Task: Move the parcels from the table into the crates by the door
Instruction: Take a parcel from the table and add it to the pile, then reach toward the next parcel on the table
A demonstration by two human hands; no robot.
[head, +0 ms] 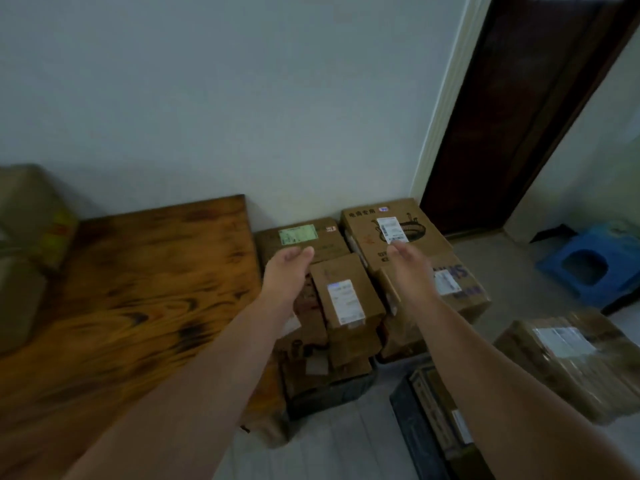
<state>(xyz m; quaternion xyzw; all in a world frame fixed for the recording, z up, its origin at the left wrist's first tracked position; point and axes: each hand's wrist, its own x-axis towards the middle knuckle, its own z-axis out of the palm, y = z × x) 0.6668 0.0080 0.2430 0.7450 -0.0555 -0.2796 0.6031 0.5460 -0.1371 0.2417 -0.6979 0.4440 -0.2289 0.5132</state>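
Observation:
Cardboard parcels are heaped in dark crates [329, 396] on the floor between the wooden table [138, 289] and the door [519, 116]. A small upright parcel with a white label [346, 292] stands on top of the heap. My left hand [289, 268] hovers just left of it with fingers straight, holding nothing. My right hand [408, 268] hovers to its right, over a large box printed with a pan [391, 230], also holding nothing. A parcel with a green label [301, 237] lies behind. More boxes [31, 237] sit at the table's left end, blurred.
A taped parcel [571, 362] lies on the floor at the right. Another dark crate [426, 427] with flat parcels stands at the lower right. A blue plastic stool [588, 265] stands beyond, near the doorway. The wall is directly behind the crates.

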